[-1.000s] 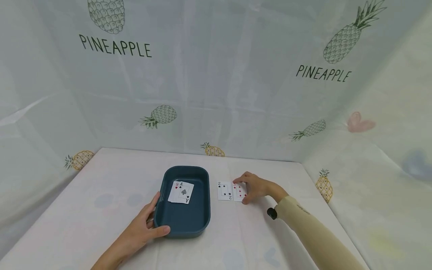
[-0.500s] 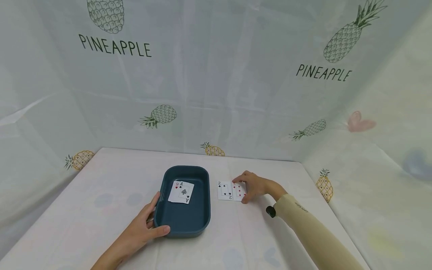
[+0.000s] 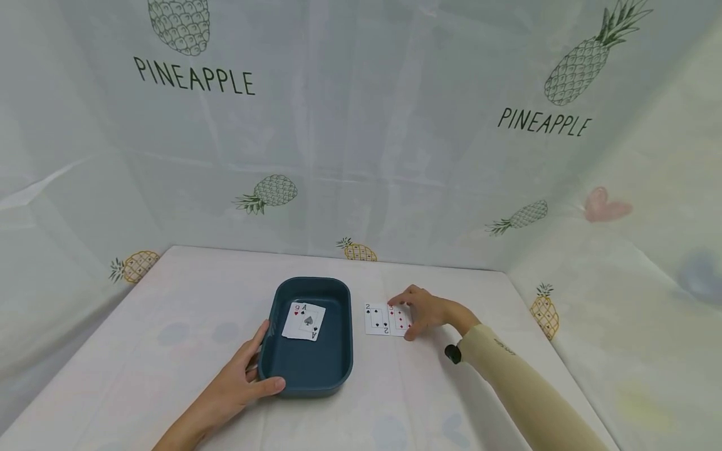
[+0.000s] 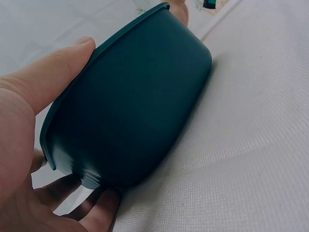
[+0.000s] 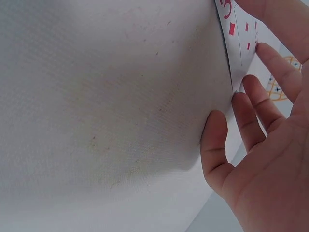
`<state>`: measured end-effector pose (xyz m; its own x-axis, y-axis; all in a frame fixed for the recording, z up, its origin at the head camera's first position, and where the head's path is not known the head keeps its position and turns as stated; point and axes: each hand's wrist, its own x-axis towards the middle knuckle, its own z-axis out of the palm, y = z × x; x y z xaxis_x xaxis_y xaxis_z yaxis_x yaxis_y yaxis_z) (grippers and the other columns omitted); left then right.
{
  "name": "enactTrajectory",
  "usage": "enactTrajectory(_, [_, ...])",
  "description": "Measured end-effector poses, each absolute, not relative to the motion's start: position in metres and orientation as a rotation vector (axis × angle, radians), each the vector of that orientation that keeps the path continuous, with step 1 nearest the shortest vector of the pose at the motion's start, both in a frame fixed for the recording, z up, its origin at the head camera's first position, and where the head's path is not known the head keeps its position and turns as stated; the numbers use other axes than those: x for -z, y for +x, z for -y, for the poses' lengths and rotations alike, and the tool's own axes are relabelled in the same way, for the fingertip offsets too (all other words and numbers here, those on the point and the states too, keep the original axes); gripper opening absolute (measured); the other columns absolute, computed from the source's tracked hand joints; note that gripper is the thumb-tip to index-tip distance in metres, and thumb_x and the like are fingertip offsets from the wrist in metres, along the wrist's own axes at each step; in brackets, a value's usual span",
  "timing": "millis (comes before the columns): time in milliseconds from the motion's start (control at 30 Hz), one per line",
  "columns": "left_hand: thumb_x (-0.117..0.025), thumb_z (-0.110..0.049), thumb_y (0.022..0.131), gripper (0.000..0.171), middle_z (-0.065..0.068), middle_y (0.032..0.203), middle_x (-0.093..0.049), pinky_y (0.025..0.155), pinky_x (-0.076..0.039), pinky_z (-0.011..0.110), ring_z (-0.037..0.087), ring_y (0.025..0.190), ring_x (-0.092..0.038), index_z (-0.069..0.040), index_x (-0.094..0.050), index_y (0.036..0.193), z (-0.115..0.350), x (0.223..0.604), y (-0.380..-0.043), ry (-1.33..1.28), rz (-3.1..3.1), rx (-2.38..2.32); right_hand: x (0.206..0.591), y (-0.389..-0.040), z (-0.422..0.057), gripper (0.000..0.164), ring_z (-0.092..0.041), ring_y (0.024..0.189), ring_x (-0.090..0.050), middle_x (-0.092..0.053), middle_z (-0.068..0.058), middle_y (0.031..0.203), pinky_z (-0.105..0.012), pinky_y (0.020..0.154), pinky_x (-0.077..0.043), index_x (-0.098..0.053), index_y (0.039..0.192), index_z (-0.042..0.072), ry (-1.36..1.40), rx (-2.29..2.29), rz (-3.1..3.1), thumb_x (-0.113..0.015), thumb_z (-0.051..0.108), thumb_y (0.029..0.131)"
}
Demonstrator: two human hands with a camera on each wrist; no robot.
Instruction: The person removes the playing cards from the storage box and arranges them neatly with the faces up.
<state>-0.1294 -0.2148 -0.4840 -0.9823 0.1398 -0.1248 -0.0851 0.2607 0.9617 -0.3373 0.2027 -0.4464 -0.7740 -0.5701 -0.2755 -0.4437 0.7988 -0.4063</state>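
My left hand [image 3: 237, 379] grips a dark blue-green plastic tray [image 3: 310, 373] at its near left corner. In the left wrist view the thumb lies along the rim of the tray [image 4: 130, 96] and the fingers curl under its side. Several overlapping playing cards [image 3: 301, 321] lie face up inside, an ace of spades on top. To the right of the tray, my right hand [image 3: 431, 313] spans a red diamonds playing card [image 3: 398, 319], fingers at its far edge and thumb at its near edge. The two of spades [image 3: 375, 319] lies just left of that card.
A white cloth [image 3: 440, 388] covers the table. Pineapple-printed curtains [image 3: 361, 156] rise behind the table and along both sides. A dark round device [image 3: 453, 354] is at the right wrist, by the beige sleeve [image 3: 519, 382].
The view has shifted very slightly. Both hands, the tray and the cards stay practically where they were.
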Motion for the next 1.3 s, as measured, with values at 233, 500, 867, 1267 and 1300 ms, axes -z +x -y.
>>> enactTrajectory(233, [-0.084, -0.029, 0.092, 0.111, 0.024, 0.171, -0.014, 0.107, -0.053, 0.032, 0.040, 0.146, -0.045, -0.035, -0.007, 0.172, 0.2155, 0.4856, -0.1292, 0.064, -2.340, -1.812, 0.4468, -0.3393, -0.2031, 0.082, -0.027, 0.132, -0.043, -0.048, -0.001, 0.140, -0.056, 0.109, -0.043, -0.062, 0.149, 0.031, -0.758, 0.471, -2.592, -0.097, 0.025, 0.075])
enactTrajectory(500, [-0.085, -0.030, 0.092, 0.111, 0.023, 0.172, -0.014, 0.109, -0.053, 0.035, 0.041, 0.147, -0.044, -0.035, -0.008, 0.172, 0.2156, 0.4857, -0.1288, 0.048, -2.351, -1.800, 0.4479, -0.3405, -0.2017, 0.083, -0.026, 0.134, -0.043, -0.047, 0.000, 0.141, -0.054, 0.109, -0.043, -0.060, 0.151, 0.032, -0.744, 0.453, -2.595, -0.096, 0.027, 0.076])
enactTrajectory(867, [-0.085, -0.032, 0.092, 0.112, 0.023, 0.172, -0.014, 0.113, -0.051, 0.042, 0.042, 0.149, -0.042, -0.035, -0.007, 0.172, 0.2158, 0.4844, -0.1292, 0.048, -2.357, -1.791, 0.4464, -0.3377, -0.2009, 0.084, -0.026, 0.134, -0.042, -0.047, 0.001, 0.140, -0.055, 0.108, -0.044, -0.060, 0.151, 0.033, -0.724, 0.458, -2.594, -0.096, 0.025, 0.076])
enactTrajectory(1267, [-0.085, -0.031, 0.092, 0.112, 0.023, 0.173, -0.012, 0.111, -0.053, 0.040, 0.042, 0.149, -0.042, -0.034, -0.006, 0.172, 0.2157, 0.4841, -0.1281, 0.052, -2.339, -1.806, 0.4486, -0.3368, -0.2010, 0.084, -0.026, 0.135, -0.042, -0.047, 0.001, 0.142, -0.056, 0.108, -0.045, -0.059, 0.151, 0.033, -0.739, 0.428, -2.607, -0.096, 0.025, 0.076])
enactTrajectory(1300, [-0.085, -0.031, 0.092, 0.112, 0.023, 0.173, -0.012, 0.112, -0.052, 0.040, 0.043, 0.149, -0.042, -0.034, -0.007, 0.172, 0.2156, 0.4842, -0.1281, 0.050, -2.342, -1.803, 0.4485, -0.3366, -0.2007, 0.085, -0.026, 0.135, -0.042, -0.047, 0.001, 0.142, -0.056, 0.108, -0.045, -0.059, 0.151, 0.033, -0.736, 0.429, -2.607, -0.096, 0.025, 0.076])
